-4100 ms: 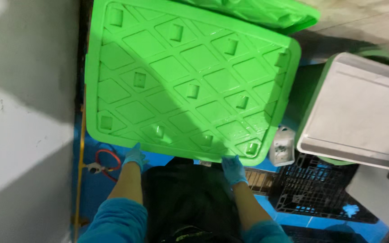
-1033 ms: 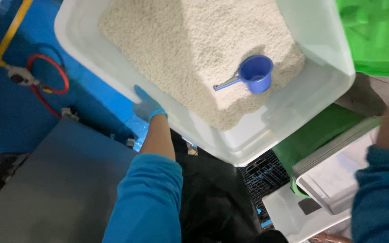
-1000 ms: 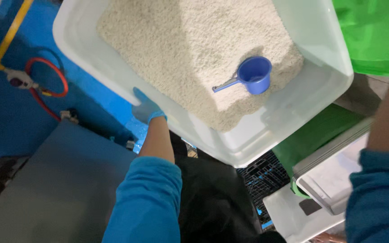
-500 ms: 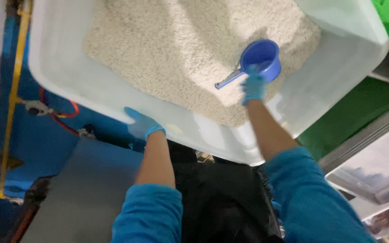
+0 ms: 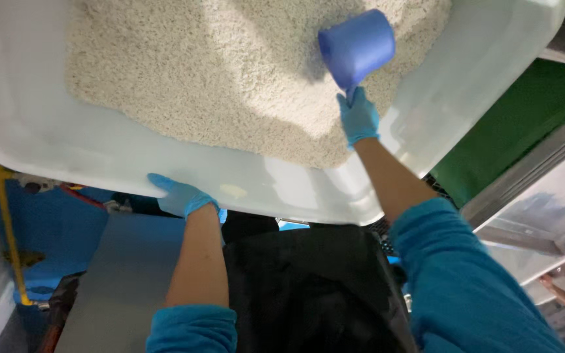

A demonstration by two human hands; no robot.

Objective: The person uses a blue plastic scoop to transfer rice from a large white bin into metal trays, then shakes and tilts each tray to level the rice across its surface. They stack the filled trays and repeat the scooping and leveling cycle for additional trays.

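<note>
White plastic tub point(image 5: 67, 140): large, tilted, near rim at lower centre; heaped with pale granular material point(image 5: 230, 78) filling most of the interior.
Blue scoop point(image 5: 356, 47): 1 item, cup mouth turned away, lifted above the granules toward the tub's right wall; handle hidden in grip.
Right hand point(image 5: 359, 117): blue glove, fingers curled tight around the scoop handle, inside the tub near its right wall.
Left hand point(image 5: 181, 196): blue glove, fingers pressed together, flat against the outer near rim of the tub.
Teal sleeves point(image 5: 465, 281): 2, pushed up the forearms.
Black apron point(image 5: 308, 294): below the tub.
Blue floor point(image 5: 53, 235): lower left, beneath the tub.
</note>
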